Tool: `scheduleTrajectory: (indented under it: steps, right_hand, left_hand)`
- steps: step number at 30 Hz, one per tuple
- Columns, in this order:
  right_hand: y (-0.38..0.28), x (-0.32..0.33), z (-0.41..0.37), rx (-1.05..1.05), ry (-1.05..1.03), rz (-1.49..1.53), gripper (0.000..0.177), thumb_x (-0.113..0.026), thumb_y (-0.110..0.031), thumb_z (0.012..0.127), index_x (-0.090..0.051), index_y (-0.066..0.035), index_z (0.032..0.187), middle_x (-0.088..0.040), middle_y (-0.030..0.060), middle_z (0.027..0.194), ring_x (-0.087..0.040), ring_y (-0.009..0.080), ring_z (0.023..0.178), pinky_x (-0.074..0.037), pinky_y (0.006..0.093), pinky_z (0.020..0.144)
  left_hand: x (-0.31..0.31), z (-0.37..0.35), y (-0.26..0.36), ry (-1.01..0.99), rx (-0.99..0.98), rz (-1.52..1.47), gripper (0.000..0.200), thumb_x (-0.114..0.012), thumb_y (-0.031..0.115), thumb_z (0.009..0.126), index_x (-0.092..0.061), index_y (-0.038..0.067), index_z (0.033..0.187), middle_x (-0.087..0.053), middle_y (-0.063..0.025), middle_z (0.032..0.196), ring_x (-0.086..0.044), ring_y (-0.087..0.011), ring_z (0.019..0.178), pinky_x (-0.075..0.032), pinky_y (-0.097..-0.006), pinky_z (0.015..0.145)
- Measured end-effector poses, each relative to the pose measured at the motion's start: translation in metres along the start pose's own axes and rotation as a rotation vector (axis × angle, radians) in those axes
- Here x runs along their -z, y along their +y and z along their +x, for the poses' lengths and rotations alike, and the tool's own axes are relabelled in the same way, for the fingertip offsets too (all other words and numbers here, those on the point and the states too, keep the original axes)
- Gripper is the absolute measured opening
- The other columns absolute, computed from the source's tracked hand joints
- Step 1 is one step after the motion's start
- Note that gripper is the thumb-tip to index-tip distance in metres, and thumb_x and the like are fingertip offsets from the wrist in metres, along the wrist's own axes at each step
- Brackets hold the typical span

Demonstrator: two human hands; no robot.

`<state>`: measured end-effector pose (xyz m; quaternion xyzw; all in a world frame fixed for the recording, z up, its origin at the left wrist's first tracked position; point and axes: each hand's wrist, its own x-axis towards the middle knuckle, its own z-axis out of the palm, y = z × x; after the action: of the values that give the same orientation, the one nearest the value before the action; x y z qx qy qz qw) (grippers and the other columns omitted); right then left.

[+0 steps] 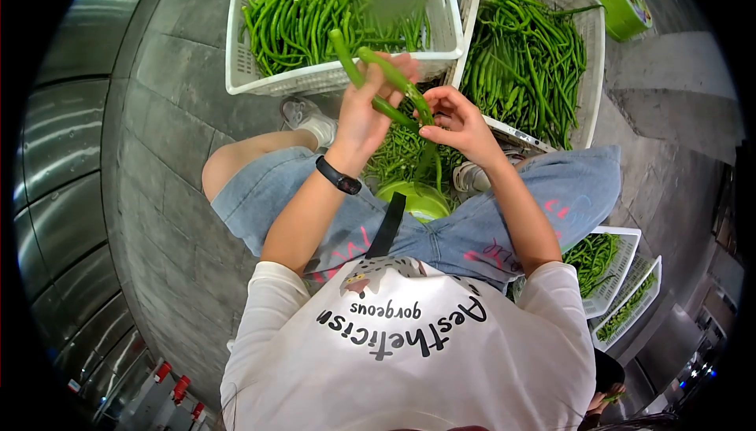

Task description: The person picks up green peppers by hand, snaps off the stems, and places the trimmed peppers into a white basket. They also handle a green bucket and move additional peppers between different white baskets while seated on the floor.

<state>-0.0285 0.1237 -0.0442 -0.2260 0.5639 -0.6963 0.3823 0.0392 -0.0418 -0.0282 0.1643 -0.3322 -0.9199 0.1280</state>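
Note:
My left hand [370,108], with a dark band on its wrist, is closed around long green chili peppers [345,55]. At least two of them stick out past the fingers, pointing up and left. My right hand [463,125] is closed in a pinch at the lower right ends of the same peppers, close to the left fingers. Whether it also grips a stem is too small to tell. Below both hands lies a heap of thin green stems and bits [386,151] on the floor between my legs.
In front stand a white crate [236,77] of green peppers and, right of it, a fuller white crate [596,77]. A green tub [620,10] is at the far right. Smaller white crates [630,270] with peppers stand by my right side. Something bright green [425,204] sits between my thighs.

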Motion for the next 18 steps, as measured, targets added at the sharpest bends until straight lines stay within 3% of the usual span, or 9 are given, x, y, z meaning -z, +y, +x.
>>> scheduleTrajectory:
  steps: [4, 7, 8, 14, 18]
  right_hand:
    - [0.004, 0.011, 0.001, -0.101, -0.061, -0.102, 0.031, -0.066, -0.003, 0.081, -0.052, -0.002, 0.109, -0.056, 0.0003, 0.092, -0.055, 0.0093, 0.085, -0.046, 0.0235, 0.078]
    - [0.004, 0.016, 0.001, -0.193, -0.075, -0.008, 0.027, -0.063, -0.005, 0.083, -0.053, -0.002, 0.109, -0.056, 0.0002, 0.091, -0.055, 0.0087, 0.082, -0.047, 0.0236, 0.075]
    - [0.008, 0.016, 0.002, -0.130, -0.083, -0.041, 0.025, -0.061, -0.006, 0.085, -0.054, -0.001, 0.109, -0.057, 0.0000, 0.089, -0.055, 0.0081, 0.080, -0.047, 0.0232, 0.072]
    - [0.006, 0.010, 0.000, -0.207, -0.128, -0.086, 0.027, -0.068, -0.010, 0.082, -0.057, 0.000, 0.104, -0.059, -0.0011, 0.084, -0.055, 0.0065, 0.078, -0.046, 0.0227, 0.073]
    - [0.008, 0.009, -0.001, -0.274, -0.078, 0.005, 0.024, -0.068, -0.009, 0.082, -0.058, 0.000, 0.101, -0.058, -0.0022, 0.081, -0.055, 0.0057, 0.072, -0.045, 0.0212, 0.065]
  left_hand:
    - [0.007, 0.007, 0.006, 0.101, -0.078, -0.008, 0.025, -0.045, 0.025, 0.097, -0.043, 0.004, 0.111, -0.050, -0.0183, 0.121, -0.049, -0.0314, 0.119, -0.038, -0.0456, 0.106]
    - [0.009, 0.008, 0.011, 0.134, -0.090, 0.039, 0.026, -0.046, 0.025, 0.097, -0.043, 0.004, 0.111, -0.051, -0.0175, 0.118, -0.050, -0.0320, 0.117, -0.040, -0.0453, 0.104]
    - [0.010, 0.007, 0.011, 0.139, -0.093, 0.052, 0.026, -0.047, 0.025, 0.097, -0.043, 0.004, 0.111, -0.051, -0.0172, 0.117, -0.051, -0.0321, 0.117, -0.041, -0.0452, 0.103]
    - [0.008, 0.006, 0.012, 0.172, -0.124, 0.139, 0.027, -0.048, 0.026, 0.096, -0.044, 0.003, 0.109, -0.052, -0.0167, 0.115, -0.052, -0.0318, 0.115, -0.045, -0.0449, 0.098]
    - [0.016, 0.010, 0.013, 0.136, -0.044, 0.151, 0.028, -0.046, 0.027, 0.097, -0.044, 0.004, 0.113, -0.051, -0.0164, 0.117, -0.052, -0.0308, 0.115, -0.046, -0.0459, 0.097]
